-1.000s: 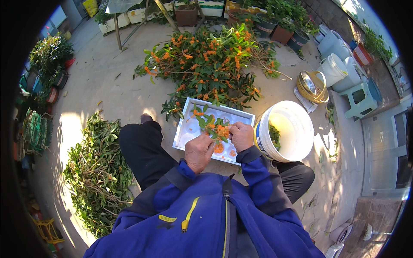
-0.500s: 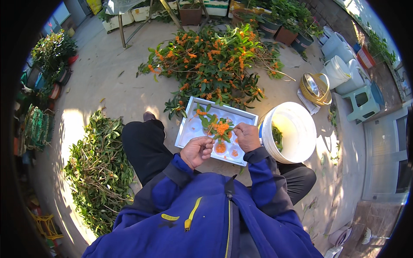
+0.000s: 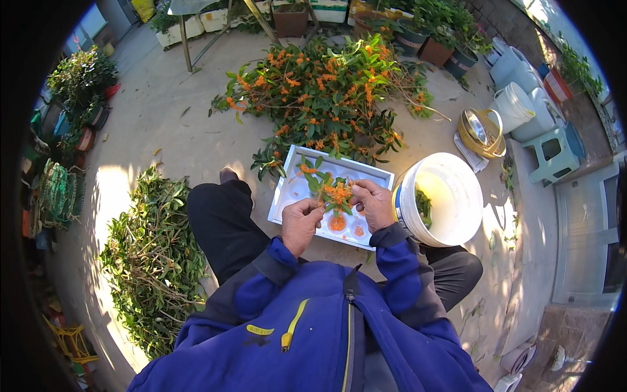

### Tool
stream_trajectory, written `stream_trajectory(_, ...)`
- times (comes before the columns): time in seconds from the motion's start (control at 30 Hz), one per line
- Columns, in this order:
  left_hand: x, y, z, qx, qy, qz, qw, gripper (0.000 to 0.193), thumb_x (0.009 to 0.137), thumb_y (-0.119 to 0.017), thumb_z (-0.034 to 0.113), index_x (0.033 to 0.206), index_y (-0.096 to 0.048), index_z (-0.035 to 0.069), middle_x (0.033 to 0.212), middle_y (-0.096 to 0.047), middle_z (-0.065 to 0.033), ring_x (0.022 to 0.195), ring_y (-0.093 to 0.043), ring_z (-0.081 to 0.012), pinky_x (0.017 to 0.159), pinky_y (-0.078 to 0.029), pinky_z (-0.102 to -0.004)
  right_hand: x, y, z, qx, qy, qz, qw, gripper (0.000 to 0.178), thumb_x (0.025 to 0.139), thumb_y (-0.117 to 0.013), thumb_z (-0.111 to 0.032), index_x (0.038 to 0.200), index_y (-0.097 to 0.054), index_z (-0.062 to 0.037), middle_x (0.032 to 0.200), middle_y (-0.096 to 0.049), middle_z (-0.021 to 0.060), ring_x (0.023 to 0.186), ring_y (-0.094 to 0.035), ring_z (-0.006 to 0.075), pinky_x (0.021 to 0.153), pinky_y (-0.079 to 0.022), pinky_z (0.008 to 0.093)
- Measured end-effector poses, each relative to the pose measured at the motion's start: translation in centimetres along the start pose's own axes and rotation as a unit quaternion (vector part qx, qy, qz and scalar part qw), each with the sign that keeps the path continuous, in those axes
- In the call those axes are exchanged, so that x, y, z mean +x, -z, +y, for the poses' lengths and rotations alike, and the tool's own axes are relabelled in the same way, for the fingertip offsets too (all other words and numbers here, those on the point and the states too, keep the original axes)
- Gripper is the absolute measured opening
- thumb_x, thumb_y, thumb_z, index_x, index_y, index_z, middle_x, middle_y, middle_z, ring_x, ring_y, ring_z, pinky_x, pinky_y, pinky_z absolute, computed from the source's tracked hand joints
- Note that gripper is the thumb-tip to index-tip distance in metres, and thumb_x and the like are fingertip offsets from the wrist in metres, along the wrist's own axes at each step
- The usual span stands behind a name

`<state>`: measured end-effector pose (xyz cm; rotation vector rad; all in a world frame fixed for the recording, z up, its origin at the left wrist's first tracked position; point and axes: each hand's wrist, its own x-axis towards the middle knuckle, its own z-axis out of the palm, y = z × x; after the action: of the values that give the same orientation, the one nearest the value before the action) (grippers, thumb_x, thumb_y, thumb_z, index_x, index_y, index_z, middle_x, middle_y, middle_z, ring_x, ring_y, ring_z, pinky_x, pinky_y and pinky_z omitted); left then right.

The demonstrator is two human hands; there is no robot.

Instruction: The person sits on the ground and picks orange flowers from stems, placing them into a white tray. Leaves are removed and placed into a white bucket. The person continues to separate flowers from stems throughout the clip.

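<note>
A leafy sprig with orange blossoms is held over a white tray in front of me. My left hand pinches its stem from the near left side. At its right edge my right hand has thumb and fingers closed on the blossoms; exactly what lies between the tips is hidden. Loose orange petals lie in round hollows of the tray. Just right of my right hand stands a white bucket with green leaves inside.
Beyond the tray lies a big heap of flowering branches. Leafy cuttings are piled left of my bent leg. A wicker basket and a pale green stool stand to the right. Potted plants line the back.
My left hand has turned and moved slightly right, closer to the sprig. My right hand's fingers have come in against the blossoms. The view has shifted a little.
</note>
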<state>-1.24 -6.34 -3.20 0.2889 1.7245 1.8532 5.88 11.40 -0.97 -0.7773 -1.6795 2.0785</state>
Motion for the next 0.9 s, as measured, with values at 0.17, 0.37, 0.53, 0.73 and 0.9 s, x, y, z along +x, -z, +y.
stream_trajectory(0.17, -0.3, -0.3, 0.3, 0.040, -0.026, 0.006, 0.999, 0.010, 0.089, -0.065, 0.006, 0.091, -0.069, -0.003, 0.068, -0.062, -0.0008, 0.056, -0.053, -0.0038, 0.046, -0.041, -0.0182, 0.0, 0.4, 0.7, -0.020, 0.037, -0.058, 0.997, 0.014, 0.086, -0.068, -0.013, 0.081, -0.069, 0.0004, 0.066, -0.060, 0.0018, 0.058, -0.052, 0.0066, 0.053, -0.040, 0.0212)
stream_trajectory(0.37, -0.4, -0.4, 0.9, 0.023, -0.017, -0.001, 1.000, 0.010, 0.090, -0.064, 0.006, 0.089, -0.069, -0.003, 0.067, -0.061, -0.0007, 0.055, -0.053, -0.0045, 0.046, -0.041, -0.0190, 0.1, 0.9, 1.7, -0.026, -0.018, -0.051, 0.998, 0.018, 0.087, -0.068, -0.013, 0.075, -0.066, 0.0006, 0.064, -0.061, 0.0032, 0.056, -0.053, 0.0078, 0.052, -0.040, 0.0224)
stream_trajectory(0.53, -0.2, 0.1, 1.4, -0.172, 0.150, -0.042, 0.973, 0.013, 0.093, -0.060, 0.009, 0.089, -0.065, -0.002, 0.066, -0.057, 0.0000, 0.052, -0.051, -0.0073, 0.044, -0.039, -0.0210, -0.4, 0.7, 1.1, -0.013, -0.020, -0.052, 0.998, 0.018, 0.087, -0.068, -0.013, 0.077, -0.067, 0.0011, 0.063, -0.061, 0.0026, 0.056, -0.053, 0.0083, 0.052, -0.040, 0.0232)
stream_trajectory(0.73, 0.6, 1.3, 0.9, -0.330, 0.300, -0.113, 0.888, 0.011, 0.095, -0.055, 0.012, 0.091, -0.057, 0.002, 0.067, -0.051, 0.0011, 0.052, -0.045, -0.0077, 0.043, -0.035, -0.0217, -0.5, 0.9, 0.8, -0.011, -0.008, -0.093, 0.996, 0.016, 0.089, -0.066, -0.013, 0.084, -0.067, 0.0017, 0.067, -0.063, 0.0034, 0.059, -0.055, 0.0094, 0.056, -0.043, 0.0239)
stream_trajectory(0.9, 0.7, 1.5, 1.1, -0.307, 0.338, -0.113, 0.882, 0.012, 0.095, -0.054, 0.013, 0.092, -0.056, 0.002, 0.066, -0.049, 0.0012, 0.052, -0.043, -0.0077, 0.043, -0.033, -0.0217, -0.6, 0.6, 0.7, 0.031, -0.024, -0.086, 0.996, 0.013, 0.088, -0.066, -0.010, 0.081, -0.066, 0.0010, 0.065, -0.061, 0.0029, 0.057, -0.054, 0.0083, 0.054, -0.043, 0.0223)
